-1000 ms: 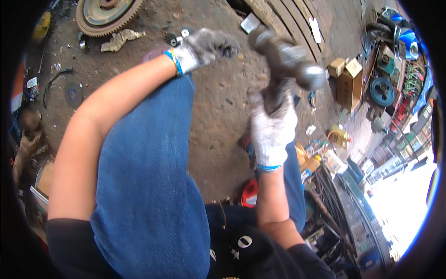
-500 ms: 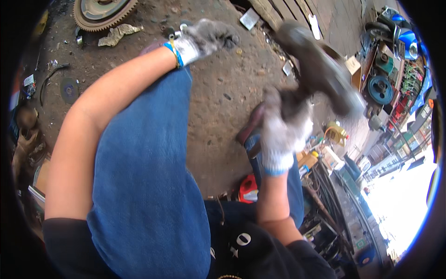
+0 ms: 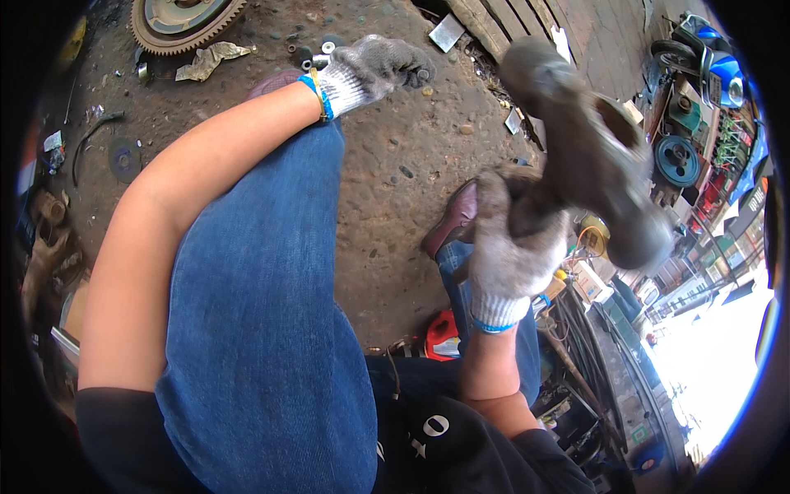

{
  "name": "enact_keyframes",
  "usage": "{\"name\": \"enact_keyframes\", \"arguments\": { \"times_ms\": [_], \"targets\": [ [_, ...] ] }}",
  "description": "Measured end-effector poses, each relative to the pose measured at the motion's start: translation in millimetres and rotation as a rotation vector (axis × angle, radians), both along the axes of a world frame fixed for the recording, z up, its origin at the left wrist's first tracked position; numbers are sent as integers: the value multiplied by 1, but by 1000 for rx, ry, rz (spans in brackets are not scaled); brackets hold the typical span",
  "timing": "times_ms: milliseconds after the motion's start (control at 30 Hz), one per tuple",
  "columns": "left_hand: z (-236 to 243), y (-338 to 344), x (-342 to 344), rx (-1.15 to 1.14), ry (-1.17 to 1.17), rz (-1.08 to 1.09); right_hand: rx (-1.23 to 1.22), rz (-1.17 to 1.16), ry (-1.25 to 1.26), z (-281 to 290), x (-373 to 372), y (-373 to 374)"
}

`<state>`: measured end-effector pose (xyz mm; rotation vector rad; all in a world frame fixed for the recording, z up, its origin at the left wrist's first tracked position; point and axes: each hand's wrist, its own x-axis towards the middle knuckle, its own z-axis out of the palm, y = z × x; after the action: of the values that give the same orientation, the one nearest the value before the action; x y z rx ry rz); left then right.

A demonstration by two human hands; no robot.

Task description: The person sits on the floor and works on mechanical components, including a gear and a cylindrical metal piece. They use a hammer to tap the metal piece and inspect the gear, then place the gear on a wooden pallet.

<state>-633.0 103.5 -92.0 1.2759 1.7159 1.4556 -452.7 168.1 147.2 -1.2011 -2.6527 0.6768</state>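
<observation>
My right hand (image 3: pixel 522 239), in a soiled white work glove, is closed round the handle of a heavy hammer (image 3: pixel 576 148). The hammer's worn metal head is raised close in front of me, above the ground, with its two ends pointing up-left and down-right. My left hand (image 3: pixel 374 70), in a grey-coated glove, reaches over my left knee, its fingers curled and pressed together low over the dirt floor. Whatever those fingers hold, if anything, is hidden. Beside the left wrist lie a few small metal rings and nuts (image 3: pixel 319 59).
A rusty toothed wheel (image 3: pixel 185 25) lies far left near a crumpled rag (image 3: pixel 212 62). Wooden slats (image 3: pixel 481 33) border the packed dirt at the top. A blue pulley (image 3: pixel 677 160) and machine parts crowd the right. Something red (image 3: pixel 442 333) sits between my legs.
The hammer and my right hand have shifted a little right and toward me; the hammer is less blurred. My left hand stays curled in nearly the same spot.
</observation>
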Motion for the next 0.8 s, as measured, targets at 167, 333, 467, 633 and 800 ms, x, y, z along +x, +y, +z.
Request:
{"name": "enact_keyframes", "arguments": {
  "times_ms": [167,333,467,633,800],
  "targets": [
    [5,1,3,-58,170,47,24,-36,-285,-38,-8,5],
    [4,-2,-7,-76,-229,-57,-135,-96,-369,-57,6,13],
    [11,-1,-12,-100,-263,-14,-278,-260,-180,-51,21,13],
    [23,-2,-19,-324,-554,76,-524,-373,-250,-74,39,15],
    [6,-13,-27,-179,-545,230,-816,-550,-217,-120,72,7]
  ]
}}
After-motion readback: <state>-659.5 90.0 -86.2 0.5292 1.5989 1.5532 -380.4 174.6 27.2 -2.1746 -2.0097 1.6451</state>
